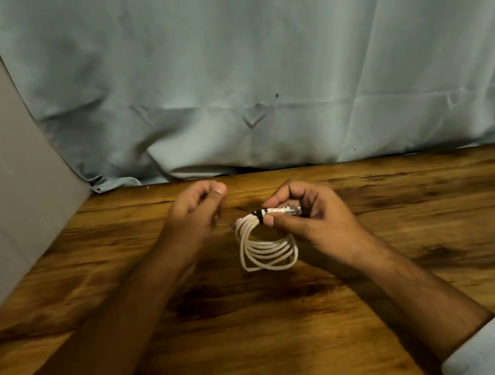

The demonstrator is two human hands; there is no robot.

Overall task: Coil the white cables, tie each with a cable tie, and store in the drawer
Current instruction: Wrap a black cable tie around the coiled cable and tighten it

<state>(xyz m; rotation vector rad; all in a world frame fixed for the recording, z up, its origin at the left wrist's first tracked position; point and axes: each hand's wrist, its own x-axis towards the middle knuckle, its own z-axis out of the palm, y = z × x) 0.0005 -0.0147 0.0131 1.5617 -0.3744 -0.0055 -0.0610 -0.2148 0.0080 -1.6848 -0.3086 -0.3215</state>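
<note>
Right hand pinches the coiled white cable at its black cable tie; left hand is curled, perhaps empty, though I cannot tell.

Your right hand pinched the coiled white cable at its black tie above the wooden table; your left hand hung beside it, fingers curled.

Dim, warm light; soft focus throughout, wide-angle bending at the edges.
</note>
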